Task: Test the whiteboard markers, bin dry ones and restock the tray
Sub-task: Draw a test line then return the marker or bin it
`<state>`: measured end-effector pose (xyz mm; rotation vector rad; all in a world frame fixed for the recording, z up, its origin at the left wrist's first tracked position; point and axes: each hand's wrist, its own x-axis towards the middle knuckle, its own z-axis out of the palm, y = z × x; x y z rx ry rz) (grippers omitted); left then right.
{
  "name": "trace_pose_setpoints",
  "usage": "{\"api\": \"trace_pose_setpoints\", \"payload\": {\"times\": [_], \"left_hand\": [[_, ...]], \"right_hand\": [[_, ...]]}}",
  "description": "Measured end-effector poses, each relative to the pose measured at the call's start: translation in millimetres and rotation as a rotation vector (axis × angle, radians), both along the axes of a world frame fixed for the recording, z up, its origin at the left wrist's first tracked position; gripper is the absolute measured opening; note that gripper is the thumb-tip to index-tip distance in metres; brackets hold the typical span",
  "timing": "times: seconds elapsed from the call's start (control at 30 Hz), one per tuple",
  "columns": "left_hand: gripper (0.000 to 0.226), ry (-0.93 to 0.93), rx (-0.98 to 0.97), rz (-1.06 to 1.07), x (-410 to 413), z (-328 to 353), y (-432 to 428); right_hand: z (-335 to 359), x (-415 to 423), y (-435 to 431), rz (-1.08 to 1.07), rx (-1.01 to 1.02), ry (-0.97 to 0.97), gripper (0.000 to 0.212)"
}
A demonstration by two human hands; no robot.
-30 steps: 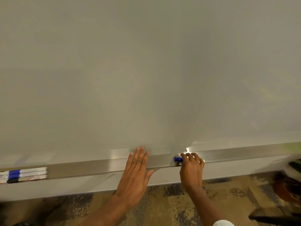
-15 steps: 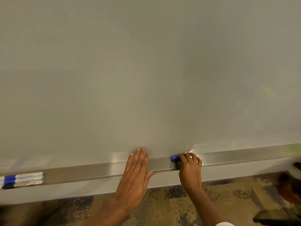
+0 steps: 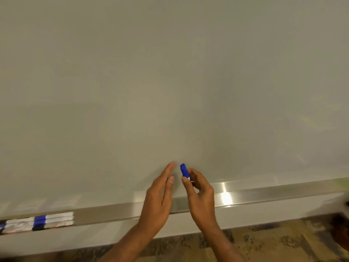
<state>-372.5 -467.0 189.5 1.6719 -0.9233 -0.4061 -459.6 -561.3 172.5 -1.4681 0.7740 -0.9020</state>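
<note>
Right hand [image 3: 200,188] lifted the blue-capped marker [image 3: 184,170] off the tray [image 3: 264,191], pinching it; left hand [image 3: 160,191] flat, empty. I reckon testing's barely started: three markers [image 3: 47,221] wait lower left.

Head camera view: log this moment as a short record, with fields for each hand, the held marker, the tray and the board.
Right hand: holds the blue-capped marker, cap end up
Left hand: open, fingers straight, beside the cap, not touching it
Tray: three markers lie side by side at its left end
Whiteboard: no marks visible
</note>
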Motion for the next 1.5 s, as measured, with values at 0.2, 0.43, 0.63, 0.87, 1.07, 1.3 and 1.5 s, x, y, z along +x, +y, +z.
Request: {"api": "trace_pose_setpoints", "payload": {"times": [0.2,0.43,0.63,0.87,1.07,1.3,1.5], "left_hand": [[0.037,0.411,-0.049,-0.160,23,96,21],[0.040,0.543,-0.167,-0.294,41,167,61],[0.038,0.607,-0.258,-0.419,56,204,96],[0.033,0.636,-0.370,-0.402,68,231,125],[0.037,0.652,-0.530,-0.233,92,265,143],[0.026,0.153,-0.581,0.044,118,295,156],[0.024,-0.318,-0.647,0.241,147,314,160]], "right_hand": [[91,9,41,0.150,0.161,-0.189,0.022],[173,19,86,0.324,0.269,-0.306,0.027],[215,33,118,0.448,0.298,-0.278,0.040],[246,51,154,0.329,0.296,-0.181,0.047],[261,63,176,0.250,0.251,-0.092,0.050],[300,66,164,0.382,0.065,-0.291,0.026],[339,72,146,0.387,0.247,-0.624,0.027]]}}
